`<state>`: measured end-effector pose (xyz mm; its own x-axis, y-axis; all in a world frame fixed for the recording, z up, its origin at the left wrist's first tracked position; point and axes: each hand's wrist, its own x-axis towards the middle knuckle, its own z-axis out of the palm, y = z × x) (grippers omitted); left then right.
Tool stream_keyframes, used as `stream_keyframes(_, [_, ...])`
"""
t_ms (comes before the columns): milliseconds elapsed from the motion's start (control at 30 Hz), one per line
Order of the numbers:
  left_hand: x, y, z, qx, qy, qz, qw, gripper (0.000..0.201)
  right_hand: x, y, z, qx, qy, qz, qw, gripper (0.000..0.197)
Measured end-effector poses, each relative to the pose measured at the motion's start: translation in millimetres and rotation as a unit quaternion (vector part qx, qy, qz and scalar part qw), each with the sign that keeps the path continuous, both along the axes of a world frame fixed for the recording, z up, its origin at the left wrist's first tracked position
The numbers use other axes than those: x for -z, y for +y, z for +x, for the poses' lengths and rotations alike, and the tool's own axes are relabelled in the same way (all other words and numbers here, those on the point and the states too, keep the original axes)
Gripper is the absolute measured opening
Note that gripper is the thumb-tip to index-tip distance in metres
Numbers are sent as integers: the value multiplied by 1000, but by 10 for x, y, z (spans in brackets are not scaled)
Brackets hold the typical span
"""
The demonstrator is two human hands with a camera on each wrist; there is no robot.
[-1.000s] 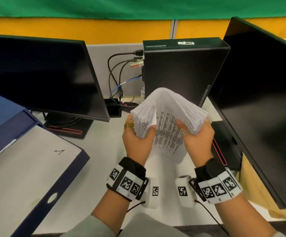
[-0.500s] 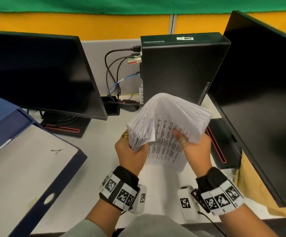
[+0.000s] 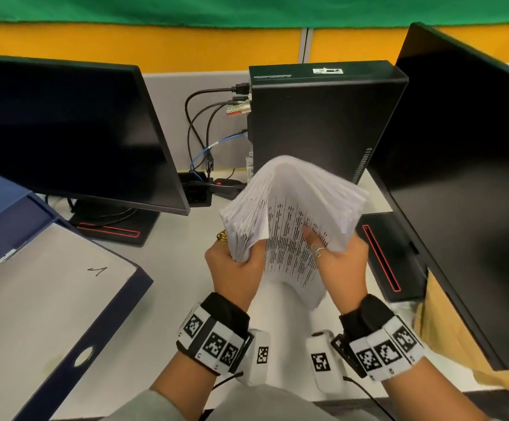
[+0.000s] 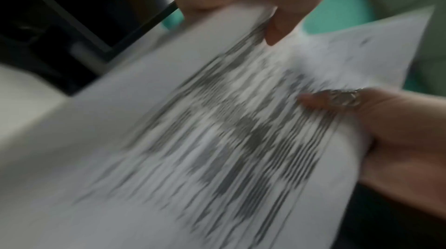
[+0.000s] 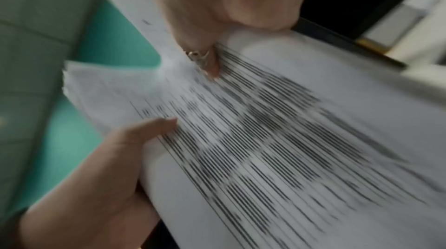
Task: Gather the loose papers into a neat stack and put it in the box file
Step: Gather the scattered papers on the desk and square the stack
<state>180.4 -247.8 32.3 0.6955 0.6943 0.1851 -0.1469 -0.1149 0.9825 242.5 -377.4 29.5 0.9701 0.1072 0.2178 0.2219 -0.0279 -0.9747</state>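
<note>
Between two dark monitors on a pale desk (image 3: 168,299), with a black computer case (image 3: 323,123) behind, the person held a thick bundle of papers (image 3: 295,205) above the surface. The left hand (image 3: 235,268) gripped the left edge of the bundle, with fingers curled round it, and the right hand (image 3: 338,265) gripped the right edge in the same way, its thumb pressed on the printed top sheet. The sheets bent upward in the middle and fanned at both edges, probably because the hands pushed inward to loosen and align them; the stack was not yet neat.

At the left of the head view, the blue box file (image 3: 74,335) lay open, well apart from the papers and ready to receive them. Only this view showed the file and the uneven edges. The wrist views, both blurred, showed instead the two thumbs (image 4: 277,30) lying on the printed page (image 5: 277,138) from close by.
</note>
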Motion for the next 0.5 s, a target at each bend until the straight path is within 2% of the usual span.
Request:
stream_keyframes(100, [123,-6,-11,1,41,-6,999,27,71,-15,-6,-1,51,7,999,23])
stream_keyframes(267, [47,-63,-41,2,-4,-14,1000,29,32,-69,-63,7,40,50,998,22])
stream_keyframes(367, [50,-54,-64,24,-35,28,999,39,18,-104,-74,-9,14,69,997,29])
stream_keyframes(433, [162,48,-58,49,-7,19,999,35,77,-155,-18,-40,42,57,997,31])
stream_keyframes(500, [295,195,-53,91,45,-47,994,30,173,-227,60,-93,88,47,991,35])
